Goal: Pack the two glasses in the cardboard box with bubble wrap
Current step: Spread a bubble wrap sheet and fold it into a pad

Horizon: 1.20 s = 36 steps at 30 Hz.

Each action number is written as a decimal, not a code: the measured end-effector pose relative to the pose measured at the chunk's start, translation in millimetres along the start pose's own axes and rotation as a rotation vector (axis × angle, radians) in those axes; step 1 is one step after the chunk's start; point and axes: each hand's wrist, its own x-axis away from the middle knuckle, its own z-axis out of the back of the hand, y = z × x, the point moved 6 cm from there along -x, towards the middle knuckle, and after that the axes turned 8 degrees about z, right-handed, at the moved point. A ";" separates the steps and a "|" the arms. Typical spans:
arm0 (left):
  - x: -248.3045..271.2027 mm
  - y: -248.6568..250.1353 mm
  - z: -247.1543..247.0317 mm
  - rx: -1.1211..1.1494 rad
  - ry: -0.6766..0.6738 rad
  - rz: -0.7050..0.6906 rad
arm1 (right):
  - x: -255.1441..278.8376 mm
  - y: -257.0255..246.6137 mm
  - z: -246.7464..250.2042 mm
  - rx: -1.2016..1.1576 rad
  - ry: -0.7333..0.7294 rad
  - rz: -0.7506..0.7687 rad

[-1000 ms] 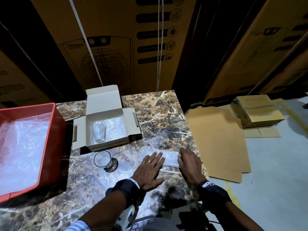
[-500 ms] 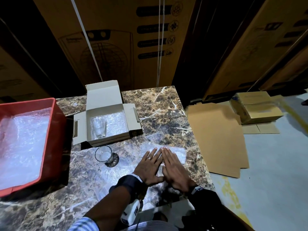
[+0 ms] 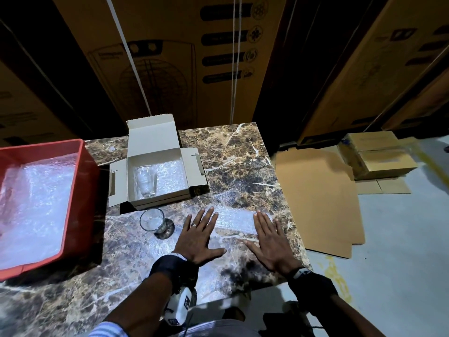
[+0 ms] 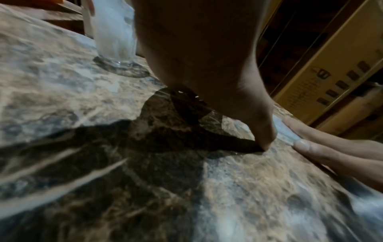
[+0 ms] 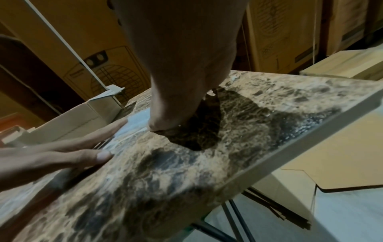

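A small open cardboard box (image 3: pixel 194 166) stands at the back of the marble table (image 3: pixel 243 154), lined with bubble wrap, with one clear glass (image 3: pixel 145 181) inside on its left. A second glass (image 3: pixel 151 219) stands on the table just in front of the box; its base shows in the left wrist view (image 4: pixel 116 41). A sheet of bubble wrap (image 3: pixel 235 221) lies flat on the table. My left hand (image 3: pixel 199 235) and right hand (image 3: pixel 271 242) press flat on it, fingers straight, a hand's width apart. The left hand is just right of the loose glass.
A red crate (image 3: pixel 80 203) holding bubble wrap sits at the table's left. Tall cardboard cartons (image 3: pixel 182 57) stand behind. To the right, on the floor, lie flat cardboard sheets (image 3: pixel 315 195) and a small stack of boxes (image 3: pixel 376 154). The table's right edge (image 5: pixel 290 144) is close to my right hand.
My hands were side by side on the bubble wrap half a second ago. They have slid apart, left hand leftward and right hand rightward, smoothing the sheet flat.
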 end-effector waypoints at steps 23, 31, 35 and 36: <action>-20.6 47.3 33.6 0.012 0.202 -0.173 | -27.2 -25.1 41.7 -0.042 0.190 0.263; -33.7 31.5 34.0 0.042 0.245 -0.124 | -25.5 -2.4 55.6 -0.449 0.246 0.152; -33.0 22.0 44.8 0.151 0.301 -0.091 | -18.2 0.0 52.2 -0.447 0.263 0.174; -32.6 18.9 46.2 0.176 0.316 -0.089 | -15.9 1.8 51.6 -0.456 0.276 0.173</action>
